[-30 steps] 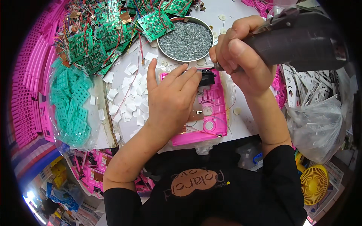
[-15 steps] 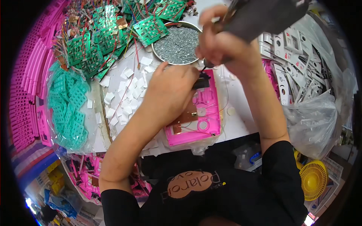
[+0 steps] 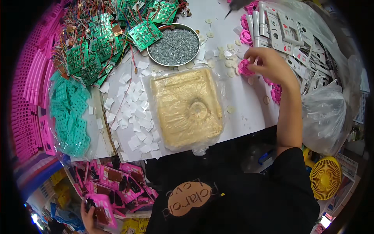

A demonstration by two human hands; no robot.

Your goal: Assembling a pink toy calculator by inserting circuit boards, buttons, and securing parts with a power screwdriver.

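Note:
Low at the left, my left hand is closed on the edge of a pink plastic housing with a dark part and a brown board in it. This housing is over a bin of similar pink housings. At the right of the table, my right hand has its fingers closed on a pink round plastic part, one of a row of such parts. Between the hands lies a cream-coloured moulded block wrapped in clear film, with nothing on it. The dark tip of a screwdriver shows at the top edge.
A round dish of small screws stands behind the block. Green circuit boards with wires pile up at back left, near white pads and teal grid pieces. White strips lie at right, beside a clear bag.
My right hand has let go of the screwdriver and moved to the pink round parts. The pink housing has left the block. My left hand has moved down to the bin, holding a housing.

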